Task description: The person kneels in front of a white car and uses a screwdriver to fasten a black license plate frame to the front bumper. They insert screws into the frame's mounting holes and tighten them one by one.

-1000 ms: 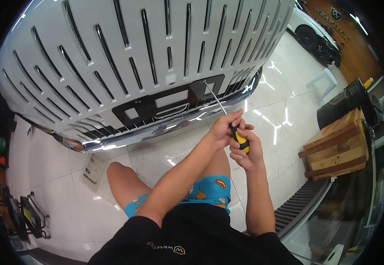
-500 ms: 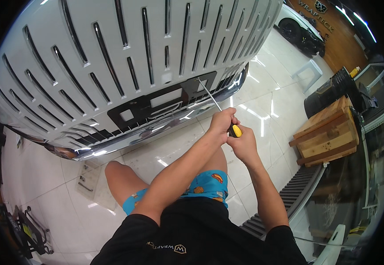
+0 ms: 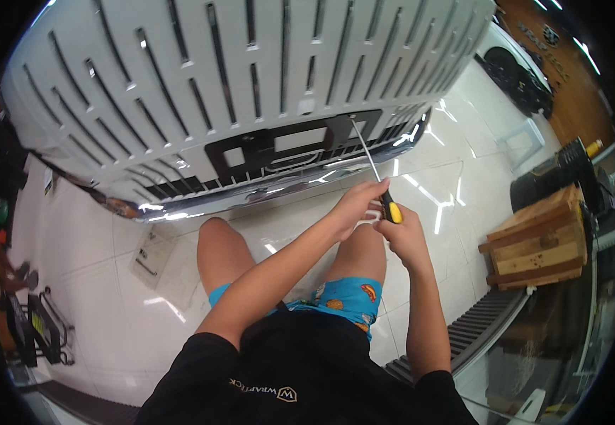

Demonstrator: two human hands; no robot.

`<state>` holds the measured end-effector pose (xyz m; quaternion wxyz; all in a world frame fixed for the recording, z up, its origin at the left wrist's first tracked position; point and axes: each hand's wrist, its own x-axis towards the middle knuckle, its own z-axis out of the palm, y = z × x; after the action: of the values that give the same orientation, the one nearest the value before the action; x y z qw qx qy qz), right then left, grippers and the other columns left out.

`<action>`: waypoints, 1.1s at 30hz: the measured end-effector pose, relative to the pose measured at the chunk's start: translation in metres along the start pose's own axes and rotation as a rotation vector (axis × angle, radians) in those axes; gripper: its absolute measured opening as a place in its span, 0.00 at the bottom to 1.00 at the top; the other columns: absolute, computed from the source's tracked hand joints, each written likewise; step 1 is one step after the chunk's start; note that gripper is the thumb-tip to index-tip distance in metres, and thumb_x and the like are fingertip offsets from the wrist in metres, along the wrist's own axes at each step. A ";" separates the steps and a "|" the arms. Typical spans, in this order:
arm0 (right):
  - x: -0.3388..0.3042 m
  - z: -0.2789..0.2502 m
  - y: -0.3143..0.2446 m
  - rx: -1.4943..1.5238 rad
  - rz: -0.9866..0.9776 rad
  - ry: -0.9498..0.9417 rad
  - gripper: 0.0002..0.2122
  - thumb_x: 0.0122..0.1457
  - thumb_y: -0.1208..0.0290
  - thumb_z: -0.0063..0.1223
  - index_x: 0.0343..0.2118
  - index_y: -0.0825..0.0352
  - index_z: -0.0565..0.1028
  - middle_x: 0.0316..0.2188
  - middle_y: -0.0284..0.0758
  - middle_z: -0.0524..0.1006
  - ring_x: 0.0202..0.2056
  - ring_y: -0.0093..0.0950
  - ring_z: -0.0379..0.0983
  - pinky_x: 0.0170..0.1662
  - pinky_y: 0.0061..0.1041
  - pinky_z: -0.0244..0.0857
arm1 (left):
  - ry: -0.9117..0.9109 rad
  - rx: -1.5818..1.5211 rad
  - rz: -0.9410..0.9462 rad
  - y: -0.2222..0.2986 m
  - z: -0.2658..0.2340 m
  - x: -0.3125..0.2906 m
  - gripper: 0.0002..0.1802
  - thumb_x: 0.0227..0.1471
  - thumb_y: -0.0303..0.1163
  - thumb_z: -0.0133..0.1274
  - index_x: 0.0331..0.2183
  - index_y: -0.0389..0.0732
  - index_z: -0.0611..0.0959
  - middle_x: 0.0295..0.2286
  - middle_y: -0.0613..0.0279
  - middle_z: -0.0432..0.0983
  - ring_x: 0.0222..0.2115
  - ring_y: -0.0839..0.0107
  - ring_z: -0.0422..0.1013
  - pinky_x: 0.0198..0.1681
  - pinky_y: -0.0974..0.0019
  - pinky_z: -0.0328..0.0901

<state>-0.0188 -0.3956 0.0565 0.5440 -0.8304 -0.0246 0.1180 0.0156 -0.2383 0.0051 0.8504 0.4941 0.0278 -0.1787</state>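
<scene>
A long screwdriver (image 3: 391, 207) with a black and yellow handle slants up and away, its tip at the right part of a black plate bracket (image 3: 217, 152). That bracket is on the lower front of a white car grille (image 3: 173, 106) with many dark slots. My right hand (image 3: 408, 239) is closed around the rear of the handle. My left hand (image 3: 355, 203) pinches the tool where shaft and handle meet, its other fingers loosely curled below. Whether the tip sits in a screw is too small to tell.
A chrome bumper strip (image 3: 251, 193) runs below the bracket. On the right stand a wooden crate (image 3: 537, 244), a black drum (image 3: 544, 173), a white stool (image 3: 523, 142) and another white car (image 3: 516, 60). A black wheeled frame (image 3: 42, 329) and another person (image 3: 3, 273) appear at left.
The view has shifted, so the grille and bracket appear farther right. My left hand's grip has loosened, with its fingers less tightly wrapped. The screwdriver tip remains at the bracket. A person has appeared at left.
</scene>
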 end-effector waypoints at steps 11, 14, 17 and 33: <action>-0.087 0.042 0.144 0.148 0.557 -0.238 0.13 0.64 0.63 0.62 0.28 0.64 0.72 0.18 0.27 0.70 0.15 0.19 0.62 0.18 0.22 0.57 | 1.216 -0.262 0.218 -0.148 -0.340 -0.315 0.13 0.64 0.31 0.51 0.47 0.38 0.81 0.34 0.61 0.81 0.32 0.71 0.77 0.37 0.67 0.71; -0.085 0.056 0.156 -0.002 0.547 -0.245 0.13 0.65 0.63 0.61 0.28 0.63 0.72 0.17 0.26 0.69 0.14 0.19 0.61 0.17 0.21 0.55 | 1.550 -0.018 0.024 -0.219 -0.400 -0.374 0.14 0.58 0.33 0.55 0.45 0.38 0.84 0.33 0.59 0.82 0.31 0.70 0.78 0.34 0.69 0.70; -0.072 0.062 0.149 0.063 0.469 -0.316 0.12 0.64 0.63 0.61 0.28 0.63 0.72 0.16 0.26 0.68 0.15 0.19 0.62 0.18 0.22 0.57 | 1.631 0.321 -0.186 -0.280 -0.423 -0.392 0.16 0.53 0.32 0.57 0.42 0.35 0.85 0.34 0.49 0.84 0.36 0.58 0.80 0.40 0.60 0.73; -0.094 0.066 0.142 0.015 0.505 -0.189 0.11 0.63 0.68 0.60 0.26 0.62 0.70 0.16 0.25 0.67 0.14 0.19 0.62 0.19 0.20 0.56 | 1.555 0.692 -0.331 -0.281 -0.482 -0.304 0.26 0.47 0.35 0.59 0.46 0.29 0.84 0.41 0.31 0.82 0.46 0.42 0.79 0.53 0.52 0.72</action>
<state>-0.1373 -0.4100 -0.0821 0.4989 -0.7915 0.1333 0.3269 -0.2992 0.1300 -0.4062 0.3550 0.6966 0.6169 0.0897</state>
